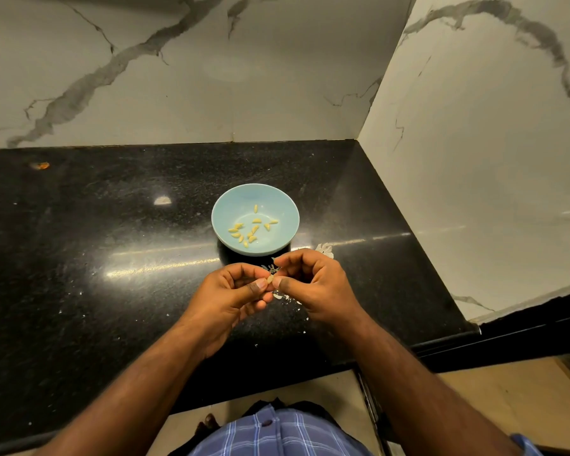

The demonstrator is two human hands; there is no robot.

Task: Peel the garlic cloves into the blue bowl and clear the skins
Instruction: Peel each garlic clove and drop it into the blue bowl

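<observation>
Just on the near side of the blue bowl (270, 200), the left hand (231, 291) and right hand (313, 284) together pinch one garlic clove (270, 278). The bowl lies straight ahead, equally near both.

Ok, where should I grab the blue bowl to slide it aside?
Probably pinch the rim of the blue bowl at its left, coming from the left. The flared lip stands off the counter, peeled cloves lie low in the middle, and the left hand, right hand and skins crowd its near side.
</observation>
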